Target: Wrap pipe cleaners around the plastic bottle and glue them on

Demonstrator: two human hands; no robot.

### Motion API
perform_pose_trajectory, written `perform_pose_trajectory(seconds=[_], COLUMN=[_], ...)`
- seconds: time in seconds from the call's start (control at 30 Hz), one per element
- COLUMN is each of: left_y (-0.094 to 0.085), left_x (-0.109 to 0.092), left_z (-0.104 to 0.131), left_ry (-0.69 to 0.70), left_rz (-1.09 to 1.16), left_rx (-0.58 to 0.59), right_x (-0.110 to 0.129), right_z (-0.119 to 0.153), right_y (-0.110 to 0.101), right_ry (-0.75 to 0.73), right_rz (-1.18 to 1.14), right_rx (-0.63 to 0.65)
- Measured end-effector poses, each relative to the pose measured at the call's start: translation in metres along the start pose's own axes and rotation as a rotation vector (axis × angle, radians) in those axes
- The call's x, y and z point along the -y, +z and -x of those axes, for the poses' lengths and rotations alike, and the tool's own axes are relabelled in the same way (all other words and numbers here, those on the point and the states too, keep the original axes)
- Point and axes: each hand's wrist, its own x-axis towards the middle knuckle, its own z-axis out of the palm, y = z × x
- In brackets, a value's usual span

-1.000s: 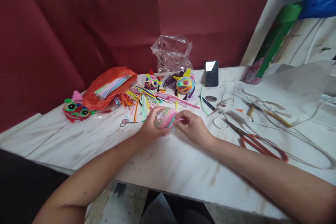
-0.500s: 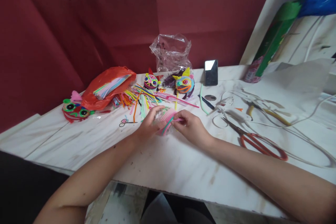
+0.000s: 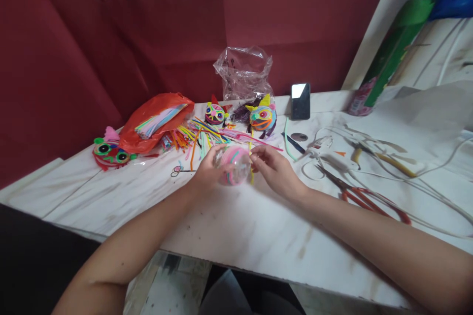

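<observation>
A clear, rounded plastic piece wrapped with pink and green fuzzy stems (image 3: 233, 160) is in my left hand (image 3: 211, 170), whose fingers curl round its left side. Its bare, see-through end faces right, towards my right hand (image 3: 271, 167). The fingers of my right hand are bent together at that end; what they pinch, if anything, is too small to make out. A yellow fuzzy stem (image 3: 252, 177) shows beside the right fingertips; I cannot tell whether they touch it. Behind my hands lies a pile of coloured pipe cleaners (image 3: 207, 135).
Animal heads covered in fuzzy stems stand behind: one blue and yellow (image 3: 263, 117), one pink (image 3: 215, 114), one red and green (image 3: 111, 152). Nearby are a red bag (image 3: 148, 113), small scissors (image 3: 181, 171) and a phone (image 3: 300, 102). Rightward lie red-handled scissors (image 3: 364, 199), pliers (image 3: 395, 163) and cords.
The wrapped piece has turned so its clear end shows. My right hand has moved slightly right, off the pink and green stems. The camera view has shifted a little.
</observation>
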Motion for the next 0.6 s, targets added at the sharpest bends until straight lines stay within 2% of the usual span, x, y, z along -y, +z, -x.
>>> perform_pose_trajectory(seconds=[0.13,0.27,0.47,0.53,0.6], left_y=[-0.006,-0.008,-0.008,-0.008,-0.008], left_x=[0.008,0.009,0.01,0.012,0.012], left_z=[-0.01,-0.013,-0.014,-0.012,-0.009], left_ry=[-0.116,-0.174,-0.196,-0.149,-0.038], left_rz=[0.372,0.539,0.524,0.439,0.265], left_rx=[-0.059,-0.049,-0.026,-0.04,-0.069], right_x=[-0.004,-0.014,-0.022,-0.02,-0.013], right_z=[-0.004,-0.004,-0.004,-0.004,-0.002], right_y=[-0.004,-0.004,-0.005,-0.006,-0.007], right_ry=[0.054,0.095,0.108,0.091,0.03], right_rz=[-0.039,-0.003,0.014,0.019,0.048], right_rx=[-0.061,-0.029,-0.031,-0.046,-0.074])
